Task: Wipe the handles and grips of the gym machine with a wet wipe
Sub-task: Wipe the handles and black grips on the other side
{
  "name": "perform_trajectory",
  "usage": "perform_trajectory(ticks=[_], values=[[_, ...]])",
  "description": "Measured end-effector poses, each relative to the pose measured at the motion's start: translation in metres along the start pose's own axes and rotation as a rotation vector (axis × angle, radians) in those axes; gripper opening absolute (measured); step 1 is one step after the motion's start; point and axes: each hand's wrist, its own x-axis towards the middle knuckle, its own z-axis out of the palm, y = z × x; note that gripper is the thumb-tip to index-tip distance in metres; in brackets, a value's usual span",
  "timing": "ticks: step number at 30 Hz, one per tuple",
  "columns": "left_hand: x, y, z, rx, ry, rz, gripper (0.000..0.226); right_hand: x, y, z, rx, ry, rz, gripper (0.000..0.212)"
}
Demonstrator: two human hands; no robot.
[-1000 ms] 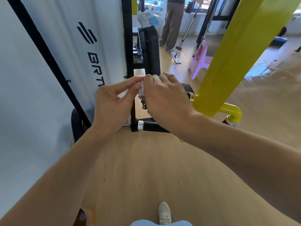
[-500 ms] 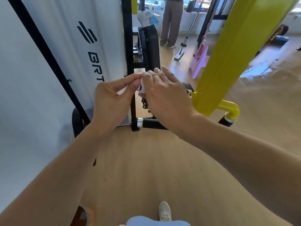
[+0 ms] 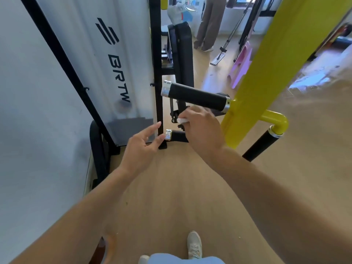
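The landmark here is the yellow post [image 3: 274, 61] of the gym machine, which slants down from the upper right to the wooden floor [image 3: 171, 187]. A black upper grip [image 3: 194, 96] with silver end caps sticks out leftward from the post, bare and untouched by either hand. Just below that grip and left of the post, the right hand [image 3: 202, 128] has its fingers curled round a white wet wipe [image 3: 182, 121], of which only a small crumpled edge shows at the fingertips. Lower still, a second black lower grip [image 3: 176, 135] (only its silver-capped end and a short stretch are visible) runs behind the right hand toward the post; whether the hand touches it cannot be told. The left hand [image 3: 142, 147] hangs further left of the post, fingers spread and loosely straight, holding nothing, its fingertips near the silver cap of the lower grip but apart from it. To the right of the post a yellow elbow leads into a third black side grip [image 3: 261, 143] slanting down to the floor. Far left of the post stands a white shroud panel [image 3: 106, 60] with black lettering, framed by black bars. Beyond the post, at the back, a person's trouser legs [image 3: 209, 21] stand beside a flat mop [image 3: 219, 58] and a pink stool [image 3: 241, 63]. A pale shoe [image 3: 194, 244] shows at the bottom edge.
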Motion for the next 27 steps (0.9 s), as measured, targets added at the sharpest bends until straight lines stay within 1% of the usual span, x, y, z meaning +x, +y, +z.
perform_trajectory(ticks=[2,3,5,8,9,10,11,14,17,19,22,25,27], values=[[0.002,-0.001,0.003,-0.015,-0.012,-0.005,0.051,-0.011,-0.003,0.013,0.030,-0.119,-0.018,0.017],[0.004,-0.001,0.004,-0.016,-0.022,-0.007,0.051,-0.017,-0.005,0.017,0.050,-0.146,-0.042,0.018],[0.006,-0.003,0.005,-0.031,-0.046,-0.017,0.052,-0.025,-0.003,0.020,0.077,-0.135,-0.093,0.024],[0.009,-0.007,0.006,-0.075,-0.062,-0.017,0.045,-0.029,-0.002,0.013,0.109,-0.167,-0.158,0.038],[0.010,-0.008,0.008,-0.085,-0.061,-0.017,0.043,-0.030,0.000,0.012,0.111,-0.157,-0.185,0.033],[0.011,-0.007,0.009,-0.086,-0.059,-0.017,0.043,-0.031,0.004,0.012,0.090,-0.144,-0.202,0.025],[0.012,-0.006,0.011,-0.087,-0.058,-0.018,0.042,-0.031,0.007,0.010,0.048,-0.136,-0.189,0.019],[0.015,-0.006,0.015,-0.110,-0.054,-0.023,0.036,-0.029,0.014,0.000,-0.094,-0.218,-0.133,0.012],[0.016,-0.008,0.015,-0.128,-0.047,-0.022,0.032,-0.036,0.018,-0.009,-0.245,-0.288,-0.125,0.021],[0.017,-0.008,0.014,-0.130,-0.040,-0.027,0.030,-0.037,0.017,-0.011,-0.298,-0.280,-0.108,0.024],[0.016,-0.009,0.013,-0.129,-0.048,-0.044,0.027,-0.030,0.010,-0.001,-0.239,-0.279,-0.170,0.023],[0.016,-0.011,0.015,-0.117,-0.060,-0.016,0.025,-0.028,-0.004,0.016,-0.119,-0.308,-0.239,0.037],[0.017,-0.013,0.016,-0.087,-0.040,-0.010,0.027,-0.029,-0.006,0.013,-0.167,-0.298,-0.212,0.029]])
